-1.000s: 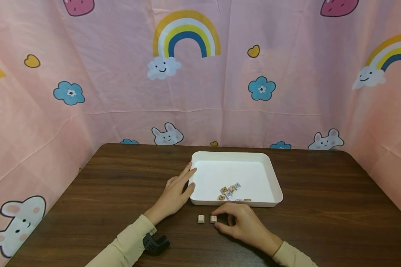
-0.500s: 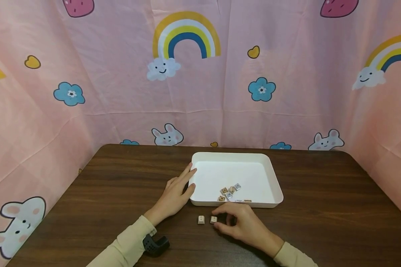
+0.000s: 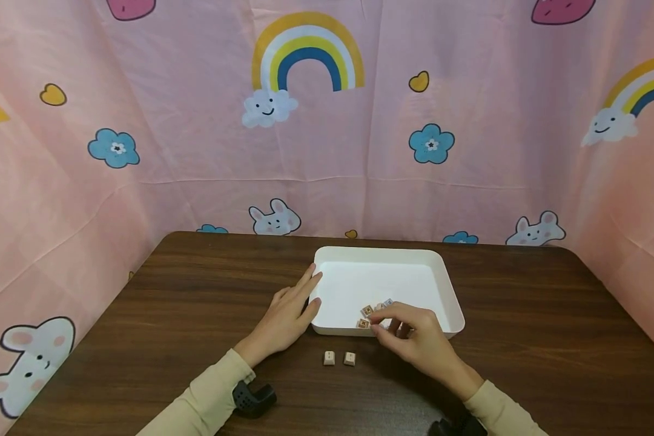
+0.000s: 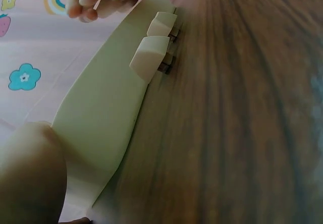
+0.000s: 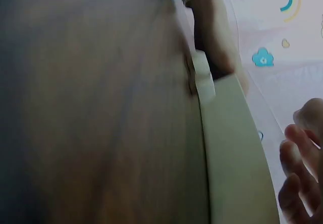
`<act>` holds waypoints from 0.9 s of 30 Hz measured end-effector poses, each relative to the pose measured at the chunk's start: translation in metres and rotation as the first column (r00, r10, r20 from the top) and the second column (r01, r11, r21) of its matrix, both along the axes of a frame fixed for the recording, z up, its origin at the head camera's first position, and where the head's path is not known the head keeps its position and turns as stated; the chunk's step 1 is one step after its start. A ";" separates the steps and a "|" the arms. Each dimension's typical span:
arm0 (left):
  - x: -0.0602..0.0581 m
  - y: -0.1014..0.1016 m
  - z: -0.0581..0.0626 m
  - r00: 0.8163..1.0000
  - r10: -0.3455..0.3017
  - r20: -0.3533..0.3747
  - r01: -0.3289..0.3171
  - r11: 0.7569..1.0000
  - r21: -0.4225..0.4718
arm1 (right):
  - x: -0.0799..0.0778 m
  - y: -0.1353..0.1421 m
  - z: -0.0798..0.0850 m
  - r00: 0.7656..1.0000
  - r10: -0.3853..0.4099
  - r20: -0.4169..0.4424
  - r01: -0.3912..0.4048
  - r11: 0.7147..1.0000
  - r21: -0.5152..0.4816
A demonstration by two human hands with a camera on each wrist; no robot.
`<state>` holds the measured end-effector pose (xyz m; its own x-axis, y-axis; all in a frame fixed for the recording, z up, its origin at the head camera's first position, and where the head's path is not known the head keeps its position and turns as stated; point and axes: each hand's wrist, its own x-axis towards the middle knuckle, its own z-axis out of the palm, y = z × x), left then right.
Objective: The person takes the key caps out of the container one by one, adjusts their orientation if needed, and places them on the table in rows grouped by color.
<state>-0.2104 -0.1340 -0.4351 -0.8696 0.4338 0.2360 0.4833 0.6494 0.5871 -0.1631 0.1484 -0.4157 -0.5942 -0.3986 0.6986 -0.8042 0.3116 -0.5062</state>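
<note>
Over the near right part of the tray (image 3: pixel 378 254), my right hand (image 3: pixel 416 333) hangs with fingers bent, thumb and index tips near each other. Grip: narrow; I see nothing between the tips. My left hand (image 3: pixel 283 315) lies spread against the tray's left wall, touching it and holding nothing.

Keys: the loose keys (image 3: pixel 367 310) lie inside the tray toward its near wall. Two more stand on the table (image 3: pixel 223 272) just nearer than the tray, a left key (image 3: pixel 329 358) and a right key (image 3: pixel 350 359), side by side, apart, neither touched.

Step, as I judge it: a reach for one of the loose keys. The next move would call for parting the tips a little, lowering them past the near wall and pinching one key by its sides, its neighbours undisturbed. Steady pressure from the left hand should keep the tray from sliding.

Poorly seen: my right fingers cover some of the loose keys, so no count; their markings are too small to read. The right wrist view is blurred, with the right fingers cut off at its edge; the tray walls hide its contents from both wrist views.
</note>
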 end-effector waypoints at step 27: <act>0.001 -0.012 0.016 0.984 0.014 -0.179 -0.071 0.946 -0.317 | -0.031 0.003 0.005 0.905 -0.257 0.340 0.128 0.924 0.359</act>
<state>-0.2092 -0.1458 -0.4190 -0.8474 0.4747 0.2379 0.5260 0.8114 0.2547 -0.1946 0.1513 -0.4107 -0.8726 -0.4123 0.2618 -0.4817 0.6375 -0.6013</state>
